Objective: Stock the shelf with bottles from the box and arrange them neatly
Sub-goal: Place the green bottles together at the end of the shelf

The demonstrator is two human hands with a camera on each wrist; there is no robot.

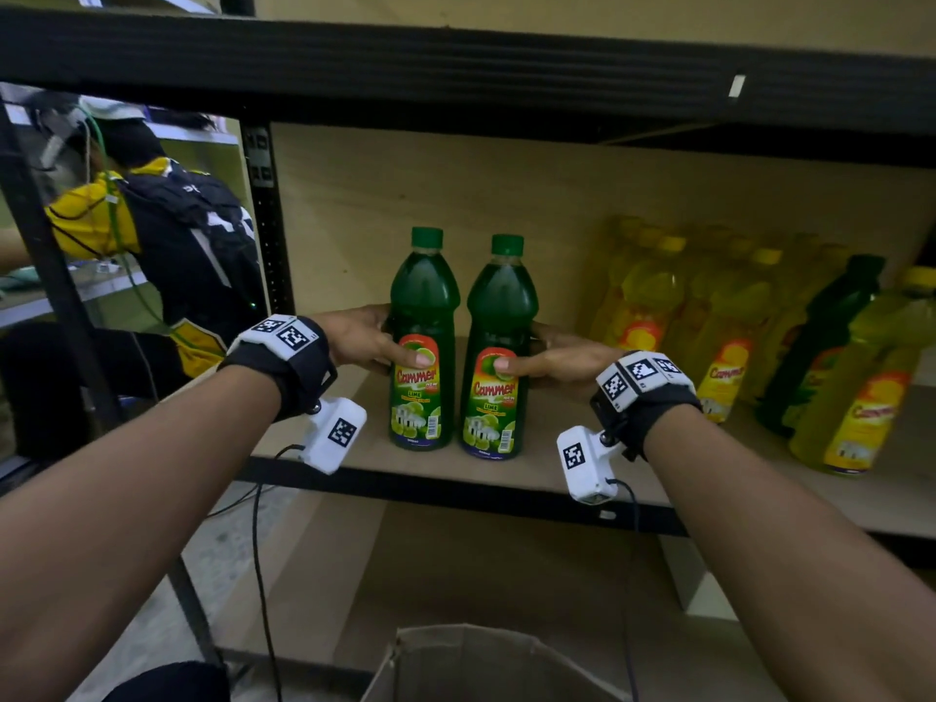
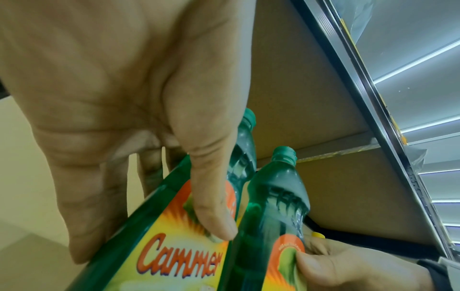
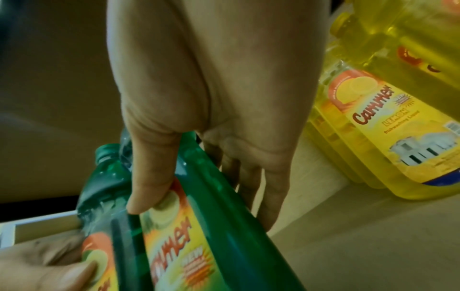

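Two green lime bottles stand upright side by side on the wooden shelf (image 1: pixel 364 438) near its front edge. My left hand (image 1: pixel 372 342) grips the left green bottle (image 1: pixel 423 316), thumb on its label and fingers behind it. My right hand (image 1: pixel 549 359) grips the right green bottle (image 1: pixel 501 321) the same way. In the left wrist view my left thumb (image 2: pixel 211 206) presses the left bottle's label (image 2: pixel 161 254). In the right wrist view my right thumb (image 3: pixel 149 177) lies on the right bottle's label (image 3: pixel 174 236), and my fingers wrap behind it.
Several yellow lemon bottles (image 1: pixel 653 301) and one dark green bottle (image 1: pixel 825 336) stand at the shelf's right. An open cardboard box (image 1: pixel 481 661) sits below in front. A black upright post (image 1: pixel 266 220) bounds the shelf's left. A person (image 1: pixel 167 235) is beyond it.
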